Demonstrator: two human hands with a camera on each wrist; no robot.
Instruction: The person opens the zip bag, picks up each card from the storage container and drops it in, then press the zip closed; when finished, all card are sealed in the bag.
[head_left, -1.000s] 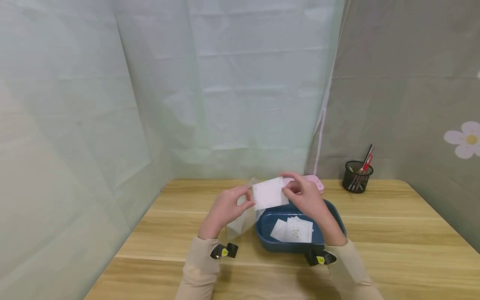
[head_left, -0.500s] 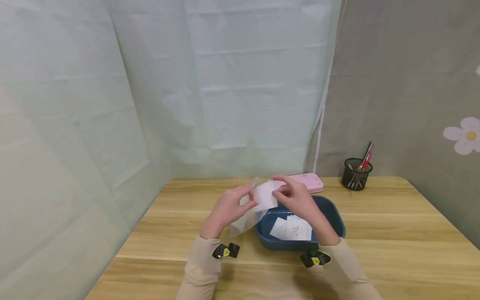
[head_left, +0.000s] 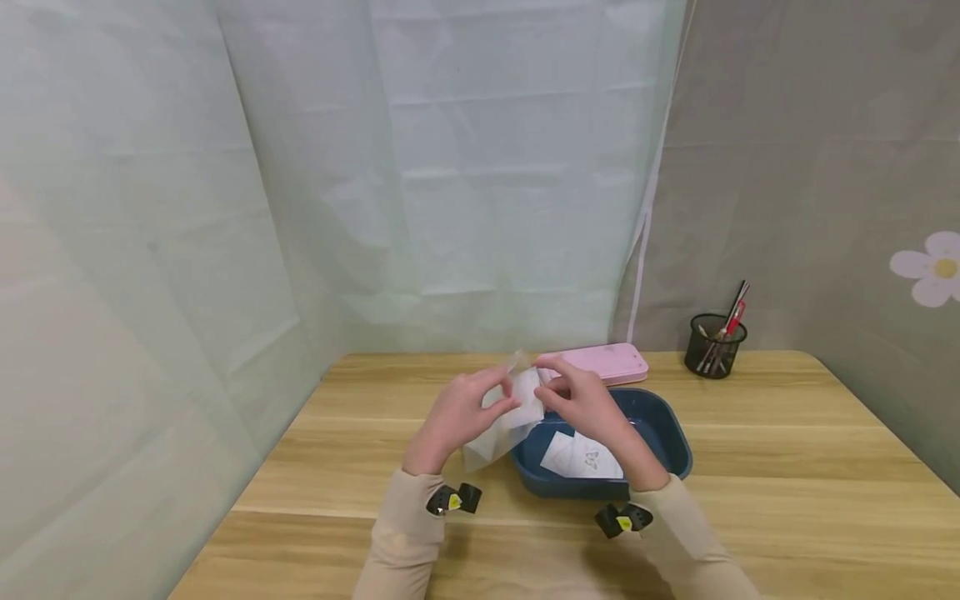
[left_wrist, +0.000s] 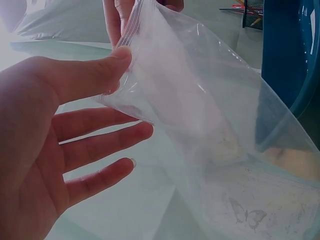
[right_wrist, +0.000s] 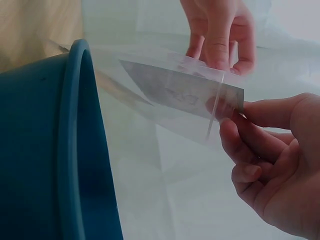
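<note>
My left hand pinches the mouth edge of a clear plastic zip bag between thumb and forefinger, its other fingers spread loose. My right hand pinches the near end of a white card. Most of this card lies inside the bag, with its held end sticking out past the zip strip. At the bag's lower end in the left wrist view, a butterfly print shows through the plastic. Both hands are above the left rim of a blue basin. Several white cards lie in it, one printed with a butterfly.
Behind the basin lies a pink case on the wooden table. A black mesh cup of pens and brushes stands at the back right. Pale curtains close off the back and left sides.
My right hand has moved left, sliding the card from outside the bag's mouth into the bag. The left hand has stayed almost in place, holding the bag's edge.
</note>
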